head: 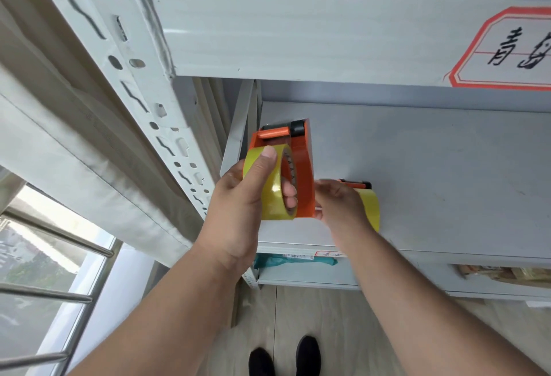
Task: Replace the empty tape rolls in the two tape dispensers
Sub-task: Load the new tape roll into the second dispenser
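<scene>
White metal shelf (432, 167) fills view, red-bordered label (507, 47) on upper beam; curtain (74, 137) and window rails (53, 295) at left. Orange tape dispenser (301, 167) stands on edge above shelf, roller end pointing away. Left hand (250, 193) grips yellow tape roll (275, 193), thumb on top, fingers through core, just beside dispenser. Right hand (340, 202) curls against dispenser's lower edge, hiding part of second yellow roll (371, 208) in second dispenser (356, 184).

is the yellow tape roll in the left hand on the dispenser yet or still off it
Cannot tell: the left hand grips the tape roll against the orange dispenser, hiding the hub.
</scene>
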{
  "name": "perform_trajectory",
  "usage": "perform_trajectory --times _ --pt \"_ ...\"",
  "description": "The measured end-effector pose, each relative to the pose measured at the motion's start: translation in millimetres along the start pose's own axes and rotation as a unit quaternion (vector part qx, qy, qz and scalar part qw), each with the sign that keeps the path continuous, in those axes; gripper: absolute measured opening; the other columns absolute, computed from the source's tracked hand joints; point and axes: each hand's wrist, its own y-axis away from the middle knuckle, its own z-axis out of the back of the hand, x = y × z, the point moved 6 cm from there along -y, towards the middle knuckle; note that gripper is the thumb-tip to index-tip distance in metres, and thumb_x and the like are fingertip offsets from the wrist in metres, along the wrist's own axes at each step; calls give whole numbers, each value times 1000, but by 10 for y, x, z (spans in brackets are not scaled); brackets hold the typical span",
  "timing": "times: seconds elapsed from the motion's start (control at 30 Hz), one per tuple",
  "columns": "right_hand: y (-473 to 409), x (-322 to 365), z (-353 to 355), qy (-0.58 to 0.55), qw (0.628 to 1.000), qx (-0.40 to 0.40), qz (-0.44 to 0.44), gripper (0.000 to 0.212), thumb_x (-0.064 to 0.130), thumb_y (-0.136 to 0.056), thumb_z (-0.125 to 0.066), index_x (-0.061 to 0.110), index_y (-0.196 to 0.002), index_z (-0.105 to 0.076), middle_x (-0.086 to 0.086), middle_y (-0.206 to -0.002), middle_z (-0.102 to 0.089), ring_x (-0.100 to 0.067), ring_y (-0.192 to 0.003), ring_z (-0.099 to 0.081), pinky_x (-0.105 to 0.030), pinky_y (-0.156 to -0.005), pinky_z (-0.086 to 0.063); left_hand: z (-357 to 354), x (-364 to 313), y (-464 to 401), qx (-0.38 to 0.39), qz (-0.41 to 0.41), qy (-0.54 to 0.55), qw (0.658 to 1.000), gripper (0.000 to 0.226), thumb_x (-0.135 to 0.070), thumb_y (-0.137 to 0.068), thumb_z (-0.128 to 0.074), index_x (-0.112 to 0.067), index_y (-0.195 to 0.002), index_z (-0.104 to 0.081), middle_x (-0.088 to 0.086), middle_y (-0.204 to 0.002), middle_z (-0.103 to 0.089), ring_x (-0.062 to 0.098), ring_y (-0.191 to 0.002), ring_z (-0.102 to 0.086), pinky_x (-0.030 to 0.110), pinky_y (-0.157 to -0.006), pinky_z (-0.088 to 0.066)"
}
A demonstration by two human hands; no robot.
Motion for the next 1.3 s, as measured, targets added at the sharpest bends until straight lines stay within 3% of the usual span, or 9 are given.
perform_trajectory --times 0.13,0.27,0.57,0.73,0.83,1.0,1.13,1.23,1.3 --pt "-415 551 304 97 990 -35 96 10 11 -99 -66 13 -104 -75 11 -67 -77 1 -59 -73 -17 -51 -52 -49 -158 344 55 36 -30 997 34 -37 -91 -74 -4 -88 -66 14 -60 -65 25 -51 -60 32 -54 -55" --pt "-561 1033 448 180 969 -19 170 18 11 -96 -69 26 -91 -78 10 -81 -78 3 -61 -72 -21 -54 -48 -70 -159 584 95 85 -37 991 32 -41 -85 -72 -10 -79 -71 18 -63 -66 26 -53 -62 31 -53 -55" --pt "-644 1412 349 215 946 7 243 24 5 -98 -62 18 -109 -79 -3 -95 -77 7 -63 -70 -17 -57 -45 -138 -132 801 129 122 -71 982 25 -43 -75 -82 -19 -81 -78 19 -65 -72 25 -53 -68 29 -54 -56" --pt "-687 1486 335 194 950 -5 244 25 6 -96 -63 22 -106 -79 -3 -96 -78 5 -65 -71 -23 -56 -45 -113 -123 846 103 124 -74 984 42 -41 -74 -80 -5 -93 -69 21 -63 -72 25 -51 -68 24 -48 -54" --pt "-746 1505 437 155 960 -31 230 21 9 -95 -67 24 -104 -79 0 -91 -77 4 -62 -69 -16 -52 -45 -95 -108 876 103 119 -78 984 45 -48 -70 -83 -8 -89 -73 22 -62 -72 26 -51 -68 24 -48 -53" --pt "-762 1265 509 167 965 -40 199 22 9 -97 -65 19 -108 -80 -5 -87 -77 5 -58 -67 -21 -54 -45 -92 -106 893 102 80 -84 988 36 -53 -64 -79 -20 -78 -75 18 -58 -70 22 -48 -66 19 -46 -50" --pt "-639 806 521 179 973 -45 141 17 16 -94 -67 23 -98 -82 11 -70 -77 4 -59 -70 -29 -63 -50 -111 -179 812 90 7 -73 993 32 -51 -76 -74 -20 -83 -76 13 -59 -70 20 -52 -66 23 -54 -54" --pt "-451 350 440 187 975 -22 116 17 20 -91 -72 16 -104 -82 7 -65 -77 -4 -61 -70 -26 -64 -49 -105 -235 636 64 -43 -75 994 39 -51 -85 -70 -12 -87 -72 11 -59 -69 19 -53 -65 22 -55 -53" --pt "-309 141 340 213 970 -1 116 20 23 -91 -72 15 -106 -81 6 -66 -76 2 -57 -67 -27 -65 -47 -94 -254 488 38 -59 -66 995 45 -47 -92 -67 -2 -93 -66 10 -59 -68 20 -53 -64 22 -56 -53"
